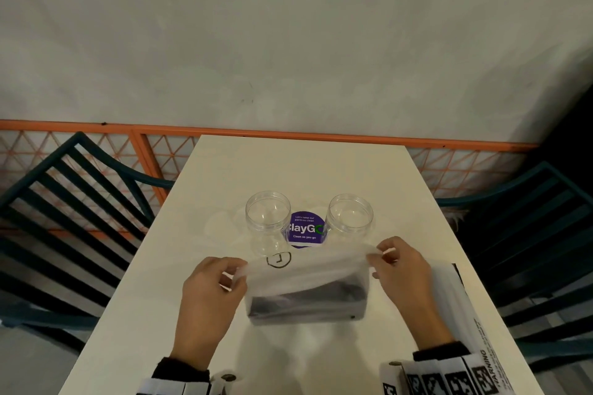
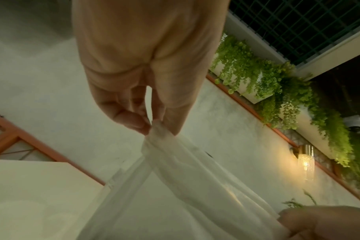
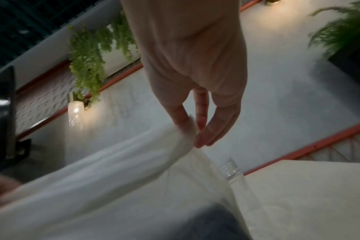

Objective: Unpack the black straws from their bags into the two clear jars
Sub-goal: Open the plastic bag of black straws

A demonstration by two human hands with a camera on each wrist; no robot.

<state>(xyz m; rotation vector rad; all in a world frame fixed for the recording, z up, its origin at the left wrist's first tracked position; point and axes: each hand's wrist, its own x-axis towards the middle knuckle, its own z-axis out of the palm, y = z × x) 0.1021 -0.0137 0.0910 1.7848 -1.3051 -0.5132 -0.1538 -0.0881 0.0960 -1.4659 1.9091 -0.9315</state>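
A translucent plastic bag [image 1: 308, 285] with black straws [image 1: 308, 300] lying across its bottom hangs between my hands over the white table [image 1: 224, 176]. My left hand [image 1: 236, 272] pinches the bag's top left corner, and my right hand [image 1: 378, 258] pinches the top right corner. In the left wrist view thumb and finger of the left hand [image 2: 152, 126] squeeze bunched plastic of the bag [image 2: 175, 178]. The right hand [image 3: 192, 129] pinches the bag [image 3: 113, 170] likewise. Two empty clear jars stand upright behind the bag, one on the left [image 1: 268, 221] and one on the right [image 1: 349, 218].
A purple round sticker [image 1: 305, 229] lies on the table between the jars. A second printed plastic bag [image 1: 475, 346] lies at the table's right edge by my right forearm. Dark slatted chairs stand left [image 1: 64, 202] and right [image 1: 539, 234]. An orange rail [image 1: 288, 131] runs behind.
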